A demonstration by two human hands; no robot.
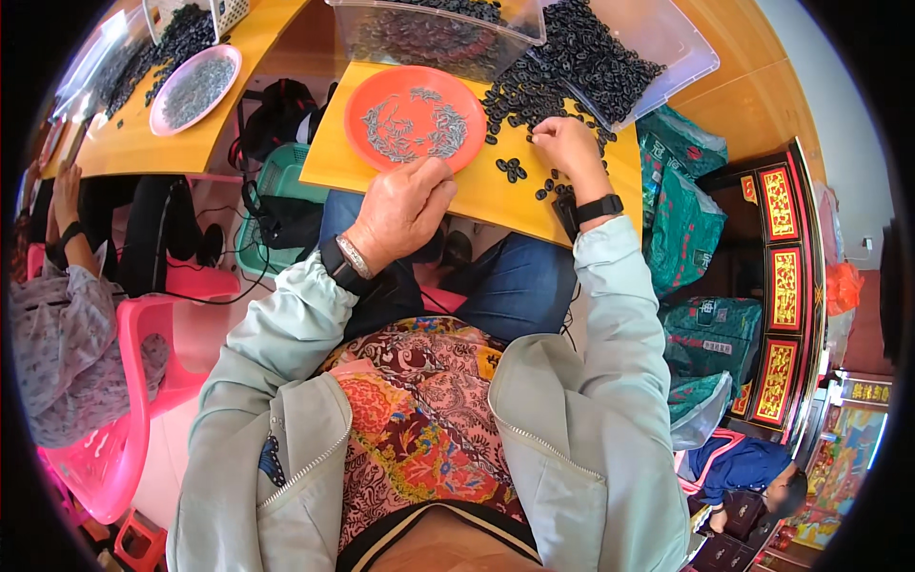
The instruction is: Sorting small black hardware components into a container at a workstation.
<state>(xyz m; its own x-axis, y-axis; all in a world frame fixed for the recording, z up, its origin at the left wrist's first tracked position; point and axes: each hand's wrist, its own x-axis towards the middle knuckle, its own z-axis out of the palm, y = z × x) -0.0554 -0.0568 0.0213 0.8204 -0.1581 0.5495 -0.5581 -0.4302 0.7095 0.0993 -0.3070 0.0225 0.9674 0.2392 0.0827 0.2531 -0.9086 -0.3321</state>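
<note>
My left hand (405,210) is closed in a loose fist at the near edge of a round orange-red plate (367,88). What its fingers hold, if anything, is hidden. Small silvery metal pins (448,132) lie scattered in that plate, thickest toward its right side. To the right, my right hand (570,151) has its thumb and fingers drawn together at the edge of a spread of small black oval pieces (515,100). Whatever sits between those fingertips is too small to make out. A little cluster of the black pieces (511,170) lies between my hands.
Behind the plate stands a clear plastic bin (429,43) of black pieces; another bin (681,71) lies tipped at right, spilling onto the yellow table (329,172). Green bags (681,224) stand right. Leftward, a person (71,324) sits by another table with a pink plate (157,119).
</note>
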